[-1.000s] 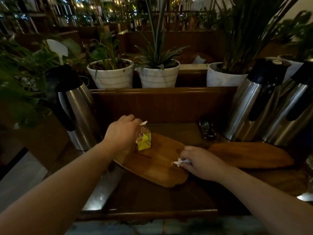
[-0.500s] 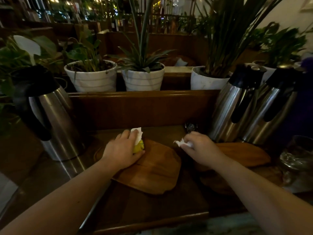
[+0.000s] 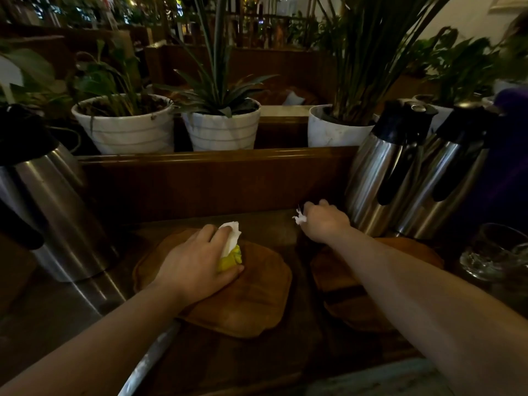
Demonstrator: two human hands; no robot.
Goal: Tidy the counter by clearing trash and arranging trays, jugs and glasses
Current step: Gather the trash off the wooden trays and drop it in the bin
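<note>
My left hand [image 3: 197, 261] rests on a round wooden tray [image 3: 257, 295] and grips a yellow wrapper [image 3: 230, 260] together with a white napkin [image 3: 232, 234]. My right hand [image 3: 323, 221] reaches to the back of the counter, closed on a small white paper scrap [image 3: 299, 219], just left of two steel jugs [image 3: 383, 172] [image 3: 437, 178]. A second wooden tray [image 3: 357, 284] lies under my right forearm. A third steel jug [image 3: 51, 207] stands at the left. A clear glass [image 3: 497, 250] stands at the right edge.
A wooden ledge [image 3: 217, 158] runs behind the counter, with white plant pots [image 3: 125, 132] [image 3: 223, 130] [image 3: 334, 130] on top. A dark purple object [image 3: 503, 172] stands behind the right jugs. The counter's front edge [image 3: 257, 381] lies close to me.
My right hand moved from the tray toward the back of the counter near the jugs, still holding the scrap. My left hand closed over the wrapper and napkin and lowered onto the tray.
</note>
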